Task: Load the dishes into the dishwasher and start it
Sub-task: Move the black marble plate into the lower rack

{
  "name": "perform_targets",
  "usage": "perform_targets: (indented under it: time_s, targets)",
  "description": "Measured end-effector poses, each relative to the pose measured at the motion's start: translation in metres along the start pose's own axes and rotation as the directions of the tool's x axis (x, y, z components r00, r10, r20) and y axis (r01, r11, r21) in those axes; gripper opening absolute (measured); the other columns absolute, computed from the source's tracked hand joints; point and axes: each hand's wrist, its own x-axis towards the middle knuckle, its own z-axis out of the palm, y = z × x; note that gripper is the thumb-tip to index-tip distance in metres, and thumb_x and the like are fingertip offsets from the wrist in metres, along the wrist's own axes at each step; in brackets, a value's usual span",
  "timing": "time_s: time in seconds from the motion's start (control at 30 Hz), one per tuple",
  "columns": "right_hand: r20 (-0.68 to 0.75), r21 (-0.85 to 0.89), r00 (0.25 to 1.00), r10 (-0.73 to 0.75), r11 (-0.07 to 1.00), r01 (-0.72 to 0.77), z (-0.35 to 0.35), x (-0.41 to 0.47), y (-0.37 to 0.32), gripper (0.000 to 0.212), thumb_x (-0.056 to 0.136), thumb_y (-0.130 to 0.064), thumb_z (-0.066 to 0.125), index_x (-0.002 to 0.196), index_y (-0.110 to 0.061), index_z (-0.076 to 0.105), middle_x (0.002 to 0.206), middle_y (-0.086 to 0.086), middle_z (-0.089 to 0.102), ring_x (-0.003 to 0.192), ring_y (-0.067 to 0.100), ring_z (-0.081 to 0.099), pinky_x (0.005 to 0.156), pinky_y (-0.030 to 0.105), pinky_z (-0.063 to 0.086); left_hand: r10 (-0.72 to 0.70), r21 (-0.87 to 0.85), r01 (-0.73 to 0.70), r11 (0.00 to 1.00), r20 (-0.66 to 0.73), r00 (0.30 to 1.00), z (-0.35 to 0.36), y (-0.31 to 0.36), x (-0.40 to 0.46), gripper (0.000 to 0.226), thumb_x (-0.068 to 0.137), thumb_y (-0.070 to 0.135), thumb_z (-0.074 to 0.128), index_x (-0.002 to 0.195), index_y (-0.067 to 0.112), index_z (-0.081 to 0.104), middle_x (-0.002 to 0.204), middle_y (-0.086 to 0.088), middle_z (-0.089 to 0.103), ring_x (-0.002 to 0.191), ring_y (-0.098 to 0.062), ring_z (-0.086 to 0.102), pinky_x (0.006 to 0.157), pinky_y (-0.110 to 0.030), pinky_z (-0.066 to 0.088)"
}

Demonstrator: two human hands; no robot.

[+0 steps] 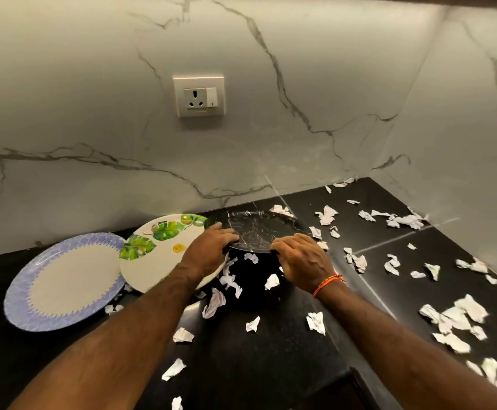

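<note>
Head view: both my hands are on the black marble-patterned plate (259, 232), near the back of the black tabletop (271, 365). My left hand (209, 250) grips its left rim, fingers curled over the edge; my right hand (303, 258) grips the near right rim. The near edge is tipped up off the tabletop. Just left sits the leaf-print plate (158, 255), overlapping the blue-rimmed plate (64, 282). Torn paper scraps (454, 318) litter everything.
</note>
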Motion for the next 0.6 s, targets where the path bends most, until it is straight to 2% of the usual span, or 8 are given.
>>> perform_targets:
  time_s: [0.1, 0.17, 0.3, 0.37, 0.43, 0.53, 0.6]
  targets:
    - [0.101, -0.010, 0.978, 0.181, 0.983, -0.181, -0.003, -0.017, 0.004, 0.044, 0.076, -0.011, 0.069, 0.118, -0.022, 0.067, 0.123, -0.002, 0.069, 0.114, 0.021, 0.065, 0.102, 0.039, 0.046, 0.089, 0.011, -0.089, 0.996, -0.045, 0.995, -0.001, 0.006, -0.010, 0.043, 0.091, 0.009, 0.068, 0.133, 0.020, 0.067, 0.140, -0.005, 0.062, 0.143, -0.035, 0.042, 0.115, -0.043, 0.040]
    - [0.115, -0.031, 0.955, 0.273, 0.962, -0.271, -0.012, -0.030, 0.004, 0.046, 0.083, -0.015, 0.068, 0.128, -0.024, 0.064, 0.131, -0.001, 0.067, 0.121, 0.024, 0.062, 0.106, 0.043, 0.044, 0.170, -0.001, -0.170, 0.985, -0.059, 0.984, -0.005, 0.010, -0.017, 0.046, 0.089, 0.009, 0.073, 0.132, 0.022, 0.067, 0.140, -0.002, 0.063, 0.143, -0.033, 0.042, 0.113, -0.042, 0.043]
    - [0.066, -0.050, 0.955, 0.288, 0.957, -0.285, -0.038, -0.056, -0.020, 0.041, 0.095, -0.030, 0.045, 0.128, -0.023, 0.067, 0.126, -0.001, 0.070, 0.112, 0.024, 0.067, 0.097, 0.042, 0.051, 0.234, -0.054, -0.241, 0.969, -0.117, 0.965, -0.017, 0.019, -0.027, 0.057, 0.082, 0.009, 0.079, 0.135, 0.026, 0.065, 0.143, 0.003, 0.060, 0.143, -0.026, 0.043, 0.110, -0.040, 0.046]
    - [0.033, -0.048, 0.945, 0.326, 0.945, -0.325, -0.046, -0.073, -0.034, 0.047, 0.096, -0.037, 0.036, 0.128, -0.022, 0.068, 0.125, 0.001, 0.070, 0.113, 0.027, 0.067, 0.099, 0.047, 0.052, 0.217, -0.060, -0.225, 0.973, -0.108, 0.970, -0.022, 0.025, -0.029, 0.071, 0.079, 0.009, 0.080, 0.144, 0.024, 0.055, 0.152, 0.000, 0.051, 0.147, -0.025, 0.036, 0.112, -0.041, 0.043]
    - [0.024, -0.080, 0.926, 0.378, 0.924, -0.375, -0.053, -0.095, -0.046, 0.047, 0.098, -0.038, 0.036, 0.130, -0.022, 0.066, 0.129, 0.000, 0.068, 0.118, 0.028, 0.065, 0.103, 0.052, 0.049, 0.210, -0.048, -0.213, 0.976, -0.062, 0.976, -0.026, 0.031, -0.029, 0.080, 0.077, 0.007, 0.081, 0.149, 0.022, 0.049, 0.158, -0.005, 0.042, 0.151, -0.028, 0.029, 0.118, -0.043, 0.037]
    - [0.020, -0.104, 0.886, 0.464, 0.882, -0.460, -0.069, -0.127, -0.065, 0.044, 0.096, -0.029, 0.041, 0.132, -0.023, 0.064, 0.131, 0.001, 0.067, 0.120, 0.027, 0.063, 0.103, 0.052, 0.049, 0.313, -0.058, -0.313, 0.948, -0.010, 0.950, -0.023, 0.038, -0.023, 0.071, 0.078, 0.003, 0.080, 0.142, 0.026, 0.057, 0.157, -0.008, 0.042, 0.152, -0.032, 0.026, 0.120, -0.049, 0.032]
    - [-0.020, -0.124, 0.856, 0.516, 0.849, -0.514, -0.084, -0.149, -0.082, 0.047, 0.097, -0.036, 0.036, 0.129, -0.020, 0.067, 0.128, 0.002, 0.068, 0.118, 0.027, 0.065, 0.104, 0.052, 0.049, 0.447, -0.124, -0.443, 0.888, 0.011, 0.894, -0.017, 0.046, -0.019, 0.058, 0.084, 0.003, 0.076, 0.134, 0.028, 0.065, 0.154, -0.004, 0.048, 0.151, -0.031, 0.029, 0.120, -0.049, 0.034]
